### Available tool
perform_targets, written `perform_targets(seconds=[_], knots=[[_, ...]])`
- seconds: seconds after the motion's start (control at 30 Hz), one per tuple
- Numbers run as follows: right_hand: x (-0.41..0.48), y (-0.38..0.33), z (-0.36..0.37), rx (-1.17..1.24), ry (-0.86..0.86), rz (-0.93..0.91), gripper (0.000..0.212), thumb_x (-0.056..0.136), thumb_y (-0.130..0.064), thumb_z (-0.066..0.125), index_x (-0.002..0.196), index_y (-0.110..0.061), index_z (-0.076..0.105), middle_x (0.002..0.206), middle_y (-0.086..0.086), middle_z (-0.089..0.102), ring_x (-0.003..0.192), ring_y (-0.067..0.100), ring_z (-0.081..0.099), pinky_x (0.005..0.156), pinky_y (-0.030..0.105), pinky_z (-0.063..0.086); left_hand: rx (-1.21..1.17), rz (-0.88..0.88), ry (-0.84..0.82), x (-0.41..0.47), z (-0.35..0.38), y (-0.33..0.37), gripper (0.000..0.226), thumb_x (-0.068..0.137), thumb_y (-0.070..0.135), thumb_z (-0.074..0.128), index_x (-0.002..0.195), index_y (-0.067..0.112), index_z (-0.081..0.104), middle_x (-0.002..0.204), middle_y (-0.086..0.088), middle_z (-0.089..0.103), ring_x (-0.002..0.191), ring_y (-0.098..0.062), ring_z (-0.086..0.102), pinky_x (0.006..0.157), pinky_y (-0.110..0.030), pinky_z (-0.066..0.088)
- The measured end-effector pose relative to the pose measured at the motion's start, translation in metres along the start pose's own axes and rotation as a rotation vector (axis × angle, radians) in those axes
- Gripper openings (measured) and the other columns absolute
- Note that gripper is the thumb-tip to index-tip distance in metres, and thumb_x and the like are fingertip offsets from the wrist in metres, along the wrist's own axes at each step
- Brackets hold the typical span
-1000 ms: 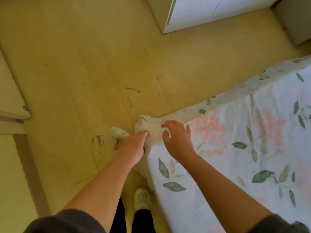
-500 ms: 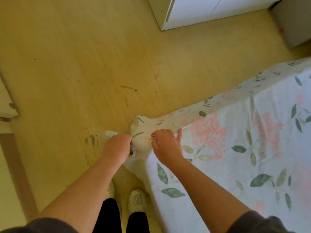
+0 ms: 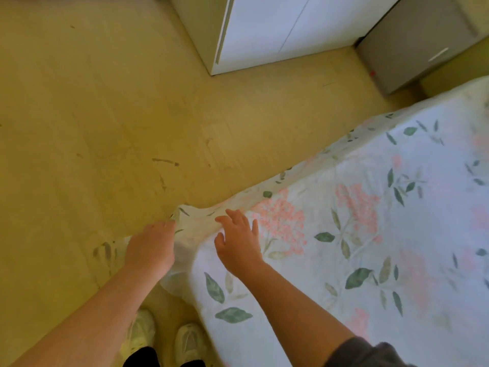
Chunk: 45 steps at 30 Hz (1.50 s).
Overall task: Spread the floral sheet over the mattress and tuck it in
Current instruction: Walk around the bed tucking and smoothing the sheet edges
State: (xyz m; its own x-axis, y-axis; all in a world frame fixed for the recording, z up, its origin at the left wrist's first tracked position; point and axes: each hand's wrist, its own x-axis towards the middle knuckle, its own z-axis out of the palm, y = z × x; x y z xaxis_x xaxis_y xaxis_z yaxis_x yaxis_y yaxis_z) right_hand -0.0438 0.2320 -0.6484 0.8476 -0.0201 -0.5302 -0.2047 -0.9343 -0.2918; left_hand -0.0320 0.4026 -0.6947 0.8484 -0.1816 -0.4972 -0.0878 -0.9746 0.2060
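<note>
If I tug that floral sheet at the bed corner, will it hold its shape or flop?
The thin white floral cotton-like sheet probably flops: it bunches in soft folds at the corner by the left hand. It looks light and drapes loosely beside the right hand.

The floral sheet [image 3: 370,260] is white, printed with pink flower clusters and green and olive leaves. Beside it the floor [image 3: 105,115] is yellowish wood tone with dark scuffs. Beyond the sheet stand a white cabinet [image 3: 277,30] and a grey one [image 3: 412,41]. Shoes [image 3: 190,343] below the sheet's corner are white.
</note>
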Motion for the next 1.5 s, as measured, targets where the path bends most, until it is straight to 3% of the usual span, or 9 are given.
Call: perform_targets(seconds=[0.13,0.37,0.6,0.77,0.9,1.03,1.23,1.5], knots=[[-0.010,0.014,-0.044,0.015,0.075,0.085,0.045,0.098,-0.022,0.038,0.143,-0.024,0.034,0.157,-0.002,0.022,0.146,0.015,0.012,0.119,0.048,0.001,-0.007,0.105,0.051,0.003,-0.043,0.045,0.037,0.095,0.022,0.044,0.132,0.019,0.040,0.123,0.001,0.053,0.108,-0.017,0.053,0.075,-0.027,0.046],[-0.041,0.031,-0.127,0.057,0.268,0.201,0.045,0.096,-0.020,0.040,0.140,-0.028,0.036,0.148,-0.009,0.035,0.139,0.011,0.028,0.120,0.044,0.009,-0.031,0.333,0.200,0.008,-0.120,0.123,0.032,0.093,0.019,0.042,0.125,0.020,0.045,0.116,0.002,0.054,0.104,-0.017,0.054,0.068,-0.024,0.038],[-0.081,0.048,-0.172,0.119,0.341,0.350,0.045,0.096,-0.020,0.041,0.140,-0.029,0.036,0.147,-0.011,0.035,0.139,0.011,0.030,0.120,0.042,0.009,-0.025,0.460,0.201,-0.007,-0.156,0.163,0.031,0.094,0.018,0.041,0.125,0.020,0.045,0.118,0.002,0.054,0.104,-0.014,0.053,0.076,-0.024,0.045],[-0.145,0.064,-0.214,0.126,0.449,0.387,0.044,0.096,-0.022,0.041,0.140,-0.029,0.036,0.148,-0.009,0.037,0.138,0.013,0.032,0.120,0.043,0.014,-0.161,0.563,0.227,-0.058,-0.198,0.218,0.029,0.092,0.018,0.044,0.121,0.020,0.052,0.113,0.003,0.057,0.100,-0.015,0.054,0.078,-0.027,0.050],[-0.236,0.095,-0.253,0.148,0.580,0.415,0.044,0.097,-0.023,0.041,0.140,-0.027,0.037,0.148,-0.005,0.037,0.137,0.017,0.036,0.119,0.044,0.017,-0.252,0.675,0.260,-0.139,-0.230,0.292,0.031,0.094,0.021,0.047,0.125,0.019,0.051,0.121,0.002,0.055,0.104,-0.017,0.054,0.075,-0.026,0.043],[-0.363,0.150,-0.267,0.218,0.739,0.469,0.043,0.097,-0.023,0.044,0.140,-0.025,0.039,0.147,-0.002,0.041,0.132,0.020,0.043,0.116,0.041,0.027,-0.302,0.752,0.249,-0.248,-0.219,0.367,0.032,0.093,0.022,0.050,0.124,0.019,0.052,0.124,0.002,0.055,0.109,-0.019,0.053,0.077,-0.028,0.043],[-0.560,0.245,-0.224,0.254,0.797,0.504,0.041,0.097,-0.024,0.045,0.138,-0.024,0.040,0.143,0.001,0.046,0.125,0.022,0.050,0.108,0.042,0.039,-0.246,0.895,0.288,-0.405,-0.160,0.464,0.028,0.093,0.022,0.050,0.121,0.019,0.054,0.124,0.002,0.055,0.107,-0.018,0.055,0.073,-0.025,0.041],[-0.770,0.372,-0.177,0.401,0.951,0.734,0.040,0.098,-0.024,0.046,0.138,-0.024,0.040,0.142,0.001,0.047,0.123,0.023,0.053,0.105,0.042,0.044,-0.179,1.074,0.179,-0.577,-0.085,0.610,0.027,0.094,0.024,0.048,0.120,0.021,0.053,0.123,0.002,0.055,0.107,-0.018,0.054,0.080,-0.030,0.049]])
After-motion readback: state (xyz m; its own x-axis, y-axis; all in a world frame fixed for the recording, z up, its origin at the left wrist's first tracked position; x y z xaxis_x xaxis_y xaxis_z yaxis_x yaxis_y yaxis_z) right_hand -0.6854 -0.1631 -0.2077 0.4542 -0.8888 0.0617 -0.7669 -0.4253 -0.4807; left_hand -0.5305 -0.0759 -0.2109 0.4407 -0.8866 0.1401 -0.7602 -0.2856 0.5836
